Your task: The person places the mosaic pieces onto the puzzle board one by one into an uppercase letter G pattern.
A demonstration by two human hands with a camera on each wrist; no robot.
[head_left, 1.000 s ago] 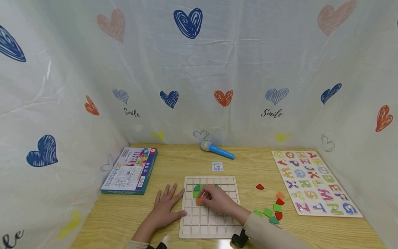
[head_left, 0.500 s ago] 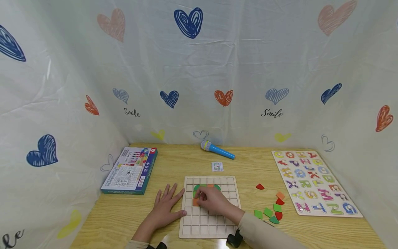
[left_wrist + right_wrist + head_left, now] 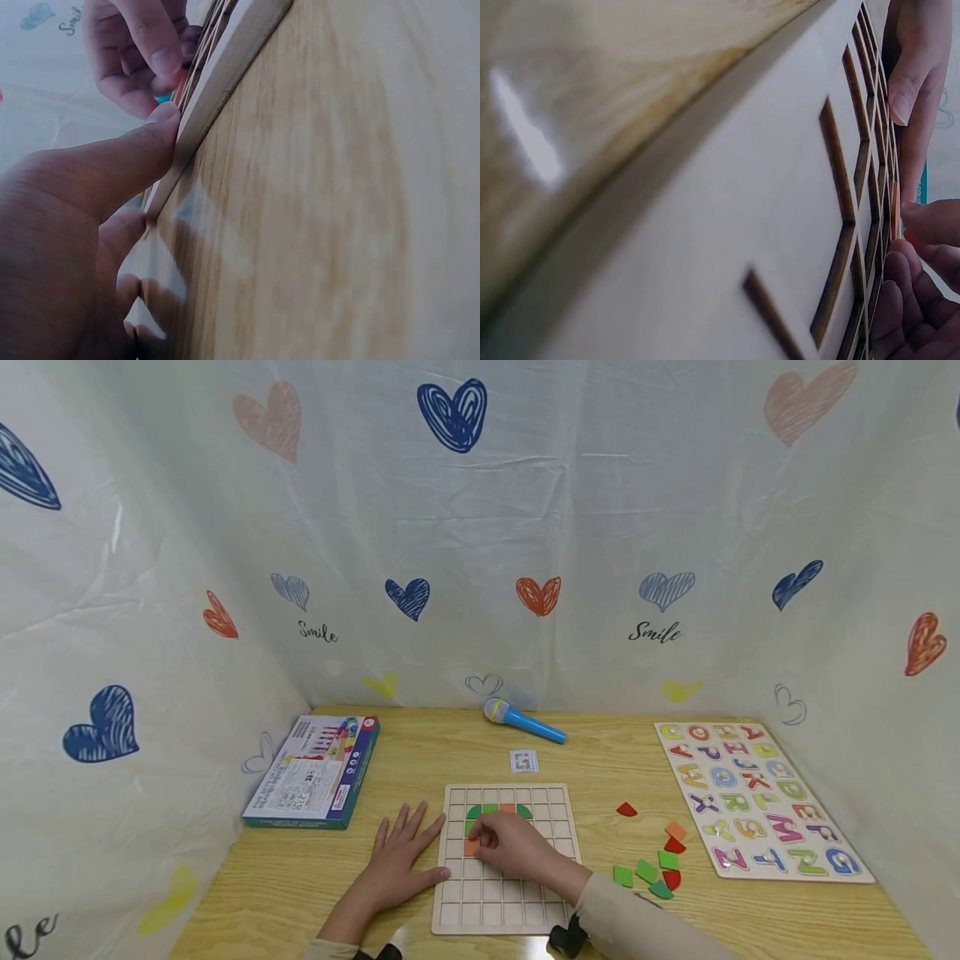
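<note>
A wooden grid board (image 3: 489, 913) lies on the table, with green and orange tiles in its upper cells. My left hand (image 3: 401, 868) rests on the table at the board's left side, fingers spread; its thumb (image 3: 154, 135) presses against the board's edge. My right hand (image 3: 517, 845) is over the board, thumb and index finger curled together at an orange square tile (image 3: 471, 848) in the left part of the grid. In the right wrist view the orange tile (image 3: 895, 208) sits low in the grid, fingertips right at it. The right hand hides several cells.
Loose red, green and orange tiles (image 3: 647, 872) lie right of the board. An alphabet puzzle board (image 3: 765, 810) stands farther right, a box (image 3: 311, 772) at the left. Behind the board are a small pattern card (image 3: 524, 762) and a blue toy microphone (image 3: 532, 724).
The right hand has moved slightly left and brought the orange square tile into a cell below a green one; its fingers stay there. The left hand has not moved.
</note>
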